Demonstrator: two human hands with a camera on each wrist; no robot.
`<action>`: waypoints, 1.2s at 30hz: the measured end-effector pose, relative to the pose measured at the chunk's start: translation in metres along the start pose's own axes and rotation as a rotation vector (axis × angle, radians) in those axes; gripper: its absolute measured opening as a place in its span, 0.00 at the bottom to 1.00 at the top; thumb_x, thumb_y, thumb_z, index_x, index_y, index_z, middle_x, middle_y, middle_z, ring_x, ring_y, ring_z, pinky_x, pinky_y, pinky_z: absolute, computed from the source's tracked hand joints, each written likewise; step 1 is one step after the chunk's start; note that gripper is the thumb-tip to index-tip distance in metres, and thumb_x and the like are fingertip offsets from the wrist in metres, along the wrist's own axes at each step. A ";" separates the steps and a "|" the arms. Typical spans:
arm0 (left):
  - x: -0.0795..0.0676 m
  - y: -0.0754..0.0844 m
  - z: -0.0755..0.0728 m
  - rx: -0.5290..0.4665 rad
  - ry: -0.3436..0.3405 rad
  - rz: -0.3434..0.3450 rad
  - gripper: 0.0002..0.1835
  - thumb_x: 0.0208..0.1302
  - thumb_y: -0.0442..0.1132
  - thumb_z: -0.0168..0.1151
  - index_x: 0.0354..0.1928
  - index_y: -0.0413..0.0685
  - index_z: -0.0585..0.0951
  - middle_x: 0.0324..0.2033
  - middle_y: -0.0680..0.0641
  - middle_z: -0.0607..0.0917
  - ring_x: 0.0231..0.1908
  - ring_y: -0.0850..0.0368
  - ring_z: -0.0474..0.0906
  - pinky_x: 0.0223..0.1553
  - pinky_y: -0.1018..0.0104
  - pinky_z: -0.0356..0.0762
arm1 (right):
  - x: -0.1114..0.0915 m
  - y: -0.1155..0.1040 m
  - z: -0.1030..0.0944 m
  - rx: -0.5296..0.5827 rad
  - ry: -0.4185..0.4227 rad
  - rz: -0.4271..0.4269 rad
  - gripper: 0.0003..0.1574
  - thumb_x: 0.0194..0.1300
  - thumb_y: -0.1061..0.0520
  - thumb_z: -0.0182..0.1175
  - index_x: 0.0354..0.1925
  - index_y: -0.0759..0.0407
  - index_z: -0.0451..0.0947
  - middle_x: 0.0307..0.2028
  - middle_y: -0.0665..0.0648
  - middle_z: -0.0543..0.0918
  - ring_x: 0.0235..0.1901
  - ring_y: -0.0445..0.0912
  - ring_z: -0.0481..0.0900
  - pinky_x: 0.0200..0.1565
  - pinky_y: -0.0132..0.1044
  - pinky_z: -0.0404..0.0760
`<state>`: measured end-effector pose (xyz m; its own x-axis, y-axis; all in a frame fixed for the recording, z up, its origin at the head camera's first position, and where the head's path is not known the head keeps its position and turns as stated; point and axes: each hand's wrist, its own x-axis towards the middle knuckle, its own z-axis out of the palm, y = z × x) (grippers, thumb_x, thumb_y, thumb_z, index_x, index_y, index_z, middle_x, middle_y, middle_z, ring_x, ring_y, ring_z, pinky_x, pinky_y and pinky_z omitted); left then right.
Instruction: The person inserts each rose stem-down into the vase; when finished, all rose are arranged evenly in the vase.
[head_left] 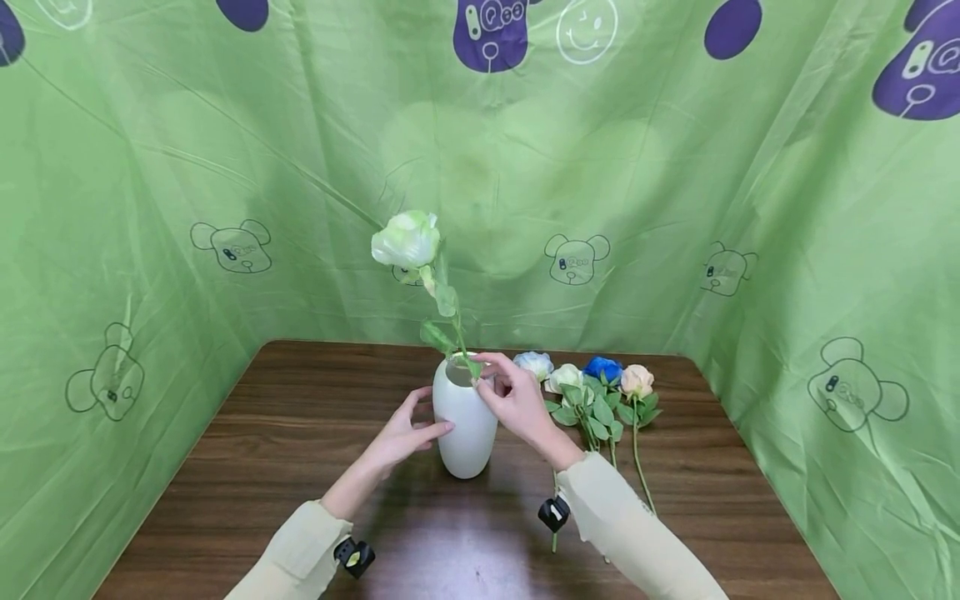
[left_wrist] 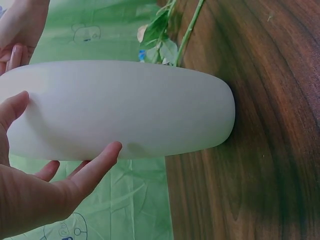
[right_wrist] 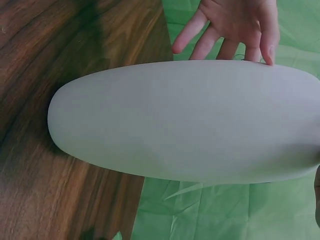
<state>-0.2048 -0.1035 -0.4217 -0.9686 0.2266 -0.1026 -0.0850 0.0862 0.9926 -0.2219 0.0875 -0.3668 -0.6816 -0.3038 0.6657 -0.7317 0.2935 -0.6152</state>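
Observation:
A white vase (head_left: 467, 425) stands upright on the table. My left hand (head_left: 401, 433) is at its left side, its fairly straight fingers spread along the wall; in the right wrist view the left hand's thumb (right_wrist: 268, 42) touches the vase. A white-green rose (head_left: 407, 240) leans left above the vase mouth, its leafy stem going down to the opening. At the rim, my right hand (head_left: 517, 402) pinches the rose's lower stem by a leaf. The stem's end is hidden. In the left wrist view the vase (left_wrist: 130, 107) fills the middle.
Right of the vase lie a pale blue rose (head_left: 534, 364), a white rose (head_left: 566, 379), a blue rose (head_left: 603, 368) and a peach rose (head_left: 637, 381), stems toward me. Green cloth (head_left: 300, 167) hangs around the brown wooden table (head_left: 247, 467).

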 end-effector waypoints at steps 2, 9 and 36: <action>-0.003 0.006 0.002 0.008 -0.002 -0.001 0.36 0.54 0.37 0.63 0.62 0.42 0.56 0.56 0.34 0.62 0.50 0.38 0.68 0.43 0.47 0.70 | -0.001 0.000 -0.001 0.002 -0.005 0.007 0.16 0.52 0.73 0.56 0.42 0.67 0.74 0.26 0.60 0.80 0.10 0.44 0.62 0.12 0.37 0.62; -0.002 0.001 0.001 -0.006 0.010 -0.012 0.36 0.53 0.39 0.64 0.62 0.44 0.57 0.56 0.34 0.64 0.52 0.38 0.65 0.44 0.46 0.69 | -0.006 0.004 -0.002 0.052 0.006 0.037 0.13 0.55 0.72 0.56 0.41 0.67 0.74 0.29 0.61 0.80 0.14 0.44 0.65 0.16 0.35 0.65; 0.012 -0.021 -0.002 -0.003 0.044 0.001 0.37 0.50 0.41 0.66 0.61 0.48 0.59 0.55 0.36 0.65 0.51 0.40 0.67 0.42 0.48 0.71 | -0.109 0.139 -0.033 -0.105 0.101 0.631 0.09 0.50 0.67 0.58 0.33 0.69 0.77 0.24 0.58 0.80 0.22 0.47 0.77 0.23 0.35 0.74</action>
<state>-0.2153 -0.1046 -0.4436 -0.9780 0.1838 -0.0991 -0.0849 0.0832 0.9929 -0.2490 0.1909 -0.5106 -0.9726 0.0411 0.2287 -0.1821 0.4763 -0.8602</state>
